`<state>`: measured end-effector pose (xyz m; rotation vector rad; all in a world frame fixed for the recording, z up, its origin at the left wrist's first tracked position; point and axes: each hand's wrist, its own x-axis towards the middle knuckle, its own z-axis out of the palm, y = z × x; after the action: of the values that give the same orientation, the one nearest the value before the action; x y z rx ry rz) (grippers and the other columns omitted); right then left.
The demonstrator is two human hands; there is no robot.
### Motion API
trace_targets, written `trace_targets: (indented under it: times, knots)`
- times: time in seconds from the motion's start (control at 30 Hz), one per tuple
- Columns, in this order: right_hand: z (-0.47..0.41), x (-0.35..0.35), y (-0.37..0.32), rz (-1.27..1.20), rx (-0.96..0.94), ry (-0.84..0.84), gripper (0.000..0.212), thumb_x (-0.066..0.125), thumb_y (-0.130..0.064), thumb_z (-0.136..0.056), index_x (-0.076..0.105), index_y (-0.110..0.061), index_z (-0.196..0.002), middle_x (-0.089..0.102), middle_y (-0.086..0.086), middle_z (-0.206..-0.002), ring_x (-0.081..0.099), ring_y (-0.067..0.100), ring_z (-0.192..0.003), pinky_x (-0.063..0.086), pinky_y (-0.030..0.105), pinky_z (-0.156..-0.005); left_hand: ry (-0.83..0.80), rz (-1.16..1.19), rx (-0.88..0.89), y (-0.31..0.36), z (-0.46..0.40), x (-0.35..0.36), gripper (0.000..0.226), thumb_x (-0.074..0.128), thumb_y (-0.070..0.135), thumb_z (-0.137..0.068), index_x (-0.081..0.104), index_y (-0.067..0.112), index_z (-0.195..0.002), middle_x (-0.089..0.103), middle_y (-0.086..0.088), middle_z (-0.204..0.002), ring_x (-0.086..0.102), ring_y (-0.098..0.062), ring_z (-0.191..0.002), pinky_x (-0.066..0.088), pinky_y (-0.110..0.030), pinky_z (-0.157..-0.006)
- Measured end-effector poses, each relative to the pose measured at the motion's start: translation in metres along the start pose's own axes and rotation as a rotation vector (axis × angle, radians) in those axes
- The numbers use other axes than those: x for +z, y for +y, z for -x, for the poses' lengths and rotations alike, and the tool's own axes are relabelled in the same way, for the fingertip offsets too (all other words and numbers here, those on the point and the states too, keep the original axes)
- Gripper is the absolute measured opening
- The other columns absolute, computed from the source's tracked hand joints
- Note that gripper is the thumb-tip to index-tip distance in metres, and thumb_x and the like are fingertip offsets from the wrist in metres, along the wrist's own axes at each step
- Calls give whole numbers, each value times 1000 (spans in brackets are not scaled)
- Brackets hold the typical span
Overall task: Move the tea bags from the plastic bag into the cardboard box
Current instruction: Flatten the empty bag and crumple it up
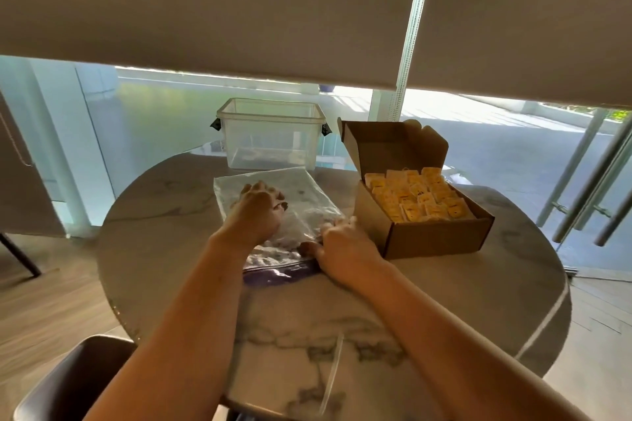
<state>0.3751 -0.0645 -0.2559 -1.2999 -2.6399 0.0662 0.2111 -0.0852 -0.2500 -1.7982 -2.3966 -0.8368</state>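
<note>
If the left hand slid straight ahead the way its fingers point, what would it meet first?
Probably the clear plastic container. The left hand lies on the plastic bag, fingers pointing away toward that container just past the bag's far edge, though depth is hard to judge.

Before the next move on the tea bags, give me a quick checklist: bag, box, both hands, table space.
1. Plastic bag emptied of tea bags: cannot tell; it lies nearly flat on the marble table, but crumpled film hides whatever may remain.
2. Cardboard box open and reachable: ok; lid stands up, box sits just right of the bag.
3. Tea bags seated in the box: ok; yellow-tagged rows nearly fill it, none seen on the table.
4. Left hand free: not ok; it presses on the bag.
5. Right hand free: not ok; its fingers are at the bag's right edge near the purple zip strip.
6. Clear plastic tub out of the way: ok; behind the bag.
</note>
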Motion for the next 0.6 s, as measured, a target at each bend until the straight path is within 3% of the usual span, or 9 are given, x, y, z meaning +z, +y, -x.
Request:
trace_targets:
  times: [0.07, 0.13, 0.2, 0.27, 0.37, 0.47, 0.53, 0.6]
  knots:
    - [2, 2, 2, 1, -3, -59, 45, 43, -40, -96, 49, -10, -130, 43, 15, -135, 34, 31, -125, 34, 42, -104, -184, -19, -108, -9, -6, 4, 47, 41, 35, -98, 39, 14, -139, 34, -11, -147, 26, -30, -137, 19, -42, -113]
    - [3, -5, 4, 23, -30, -65, 46, 44, -46, -94, 54, -11, -123, 49, 13, -128, 40, 28, -119, 39, 39, -97, -291, -72, -237, -22, -9, 5, 54, 27, 44, -99, 24, 17, -146, 14, -9, -156, 10, -30, -143, 7, -47, -116]
    - [3, -15, 6, 42, -57, -36, 42, 48, -46, -92, 62, -9, -108, 60, 10, -111, 52, 23, -101, 42, 31, -80, -263, -84, -402, -31, -7, 2, 59, 21, 46, -100, 16, 12, -148, 2, -10, -157, 0, -31, -144, 0, -52, -115]
    - [-2, -23, 6, -28, -25, -1, 38, 48, -41, -94, 64, -7, -100, 64, 11, -100, 57, 23, -90, 42, 29, -73, -238, -102, -562, -34, -3, -6, 65, 24, 45, -100, 9, 4, -148, -2, -17, -156, -4, -35, -143, 0, -52, -115]
    - [-15, -22, 7, -97, 77, 35, 34, 51, -29, -94, 56, -2, -115, 58, 15, -116, 55, 28, -105, 43, 30, -83, -263, -95, -664, -33, 0, -17, 61, 36, 34, -98, 17, 1, -145, 13, -21, -153, 14, -36, -139, 18, -47, -114]
    - [-30, -19, 7, -134, 196, -35, 42, 54, -25, -92, 46, -1, -126, 47, 20, -128, 48, 30, -116, 42, 33, -94, -184, -47, -627, -45, 1, -27, 40, 47, 25, -93, 49, 8, -130, 41, -16, -134, 37, -32, -122, 36, -39, -97]
    - [-41, -18, 8, -286, 271, -65, 44, 55, -29, -92, 47, -1, -125, 49, 21, -127, 50, 32, -115, 43, 36, -94, -130, 189, -568, -50, 3, -33, 25, 55, 12, -90, 59, 8, -115, 54, -10, -113, 50, -25, -105, 42, -31, -89]
    - [-47, -16, 12, -434, 313, -91, 46, 62, -31, -88, 52, 1, -120, 57, 19, -120, 57, 33, -109, 47, 37, -88, -63, 421, -571, -51, 7, -35, 28, 53, -9, -86, 59, 6, -108, 57, -5, -94, 53, -17, -85, 45, -23, -74]
